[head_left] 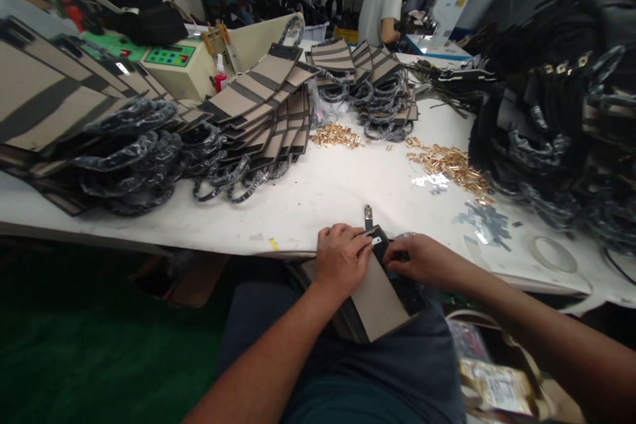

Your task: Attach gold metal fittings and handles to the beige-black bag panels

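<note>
A beige and black bag panel [380, 305] lies across my lap against the table's front edge. My left hand [342, 255] rests on its upper left part, fingers bent over the panel near a small white metal plate [376, 240]. On the panel's black strip at the right, my right hand [410, 257] has its fingers closed together; what they hold, if anything, is too small to name. A black tab with a metal clasp [368, 213] sticks out beyond the panel's top edge onto the table.
Stacked panels with plastic-wrapped handles [258, 103] stand at the left. Gold fittings [447, 165], grey plates [484, 225] and a tape roll [552, 254] lie at the right, beside black bags [536, 126]. A person [382, 3] stands across the table. An open bag [497, 371] sits below right.
</note>
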`<action>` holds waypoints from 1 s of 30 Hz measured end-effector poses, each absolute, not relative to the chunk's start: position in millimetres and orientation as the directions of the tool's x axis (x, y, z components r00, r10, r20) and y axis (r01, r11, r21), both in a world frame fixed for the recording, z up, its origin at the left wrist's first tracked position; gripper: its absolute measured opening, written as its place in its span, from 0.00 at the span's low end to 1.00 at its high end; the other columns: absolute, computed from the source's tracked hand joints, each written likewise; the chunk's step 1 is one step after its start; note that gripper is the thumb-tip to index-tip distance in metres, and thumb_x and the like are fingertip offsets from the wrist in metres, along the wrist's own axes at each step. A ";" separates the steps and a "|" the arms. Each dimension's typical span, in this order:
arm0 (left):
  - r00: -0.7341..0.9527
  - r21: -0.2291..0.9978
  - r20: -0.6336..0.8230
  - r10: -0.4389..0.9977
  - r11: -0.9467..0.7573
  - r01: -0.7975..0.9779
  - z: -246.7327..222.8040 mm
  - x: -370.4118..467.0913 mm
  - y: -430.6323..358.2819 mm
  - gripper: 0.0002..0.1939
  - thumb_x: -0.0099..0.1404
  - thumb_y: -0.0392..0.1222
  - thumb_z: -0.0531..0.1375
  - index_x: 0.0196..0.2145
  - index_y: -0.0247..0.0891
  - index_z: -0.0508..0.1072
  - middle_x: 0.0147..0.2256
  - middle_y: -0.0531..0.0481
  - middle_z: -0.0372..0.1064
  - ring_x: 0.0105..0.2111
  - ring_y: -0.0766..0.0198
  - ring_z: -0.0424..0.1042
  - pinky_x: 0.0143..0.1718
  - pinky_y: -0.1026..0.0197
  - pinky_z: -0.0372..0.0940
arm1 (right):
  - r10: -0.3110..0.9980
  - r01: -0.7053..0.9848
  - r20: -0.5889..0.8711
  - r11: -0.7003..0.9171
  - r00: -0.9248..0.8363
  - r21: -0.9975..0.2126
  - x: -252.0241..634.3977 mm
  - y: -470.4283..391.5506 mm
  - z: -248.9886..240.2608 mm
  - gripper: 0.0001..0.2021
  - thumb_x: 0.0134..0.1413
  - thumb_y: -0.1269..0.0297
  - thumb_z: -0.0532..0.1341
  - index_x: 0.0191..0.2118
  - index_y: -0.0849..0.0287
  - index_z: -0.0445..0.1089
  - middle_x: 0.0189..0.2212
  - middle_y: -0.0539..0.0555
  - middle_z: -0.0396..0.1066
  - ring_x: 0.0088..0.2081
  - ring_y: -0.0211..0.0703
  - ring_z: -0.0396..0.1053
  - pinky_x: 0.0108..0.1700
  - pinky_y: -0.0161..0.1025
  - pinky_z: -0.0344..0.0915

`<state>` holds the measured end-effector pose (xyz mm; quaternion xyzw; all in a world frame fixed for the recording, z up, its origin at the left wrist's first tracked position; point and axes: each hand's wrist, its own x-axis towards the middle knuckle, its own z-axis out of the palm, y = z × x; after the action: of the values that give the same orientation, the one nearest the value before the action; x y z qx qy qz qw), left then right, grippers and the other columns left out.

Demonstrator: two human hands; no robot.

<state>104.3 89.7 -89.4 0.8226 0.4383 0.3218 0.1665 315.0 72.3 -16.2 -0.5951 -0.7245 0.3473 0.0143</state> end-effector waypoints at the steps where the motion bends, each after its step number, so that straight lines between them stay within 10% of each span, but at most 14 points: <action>1: 0.408 0.556 0.383 0.828 -0.560 0.614 -89.3 104.1 89.4 0.06 0.73 0.44 0.65 0.45 0.49 0.82 0.52 0.53 0.80 0.53 0.52 0.70 0.51 0.42 0.59 | 0.872 0.865 -0.391 0.070 -0.295 -0.497 314.4 72.6 -15.8 0.10 0.54 0.66 0.62 0.36 0.53 0.82 0.32 0.49 0.80 0.33 0.45 0.73 0.37 0.39 0.63; 21: 0.412 0.554 0.381 0.828 -0.561 0.615 -88.5 103.9 89.2 0.06 0.73 0.44 0.65 0.45 0.49 0.82 0.52 0.52 0.80 0.53 0.52 0.70 0.53 0.43 0.58 | 0.954 0.923 -0.201 0.141 -0.224 -0.359 318.0 44.8 -42.8 0.04 0.64 0.61 0.63 0.39 0.52 0.75 0.36 0.51 0.77 0.38 0.49 0.74 0.41 0.42 0.64; 30: 0.410 0.557 0.375 0.831 -0.556 0.617 -86.4 104.5 89.8 0.05 0.72 0.43 0.65 0.44 0.49 0.82 0.52 0.54 0.80 0.53 0.52 0.70 0.52 0.42 0.58 | 0.992 0.669 -0.060 -0.117 0.107 -0.734 330.2 54.1 6.2 0.14 0.61 0.48 0.67 0.37 0.53 0.80 0.25 0.50 0.76 0.26 0.43 0.71 0.30 0.38 0.67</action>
<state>104.5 89.8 -86.4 0.8226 0.4403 0.3179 0.1685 330.2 54.1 6.2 -0.6892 -0.6026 0.2886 0.2803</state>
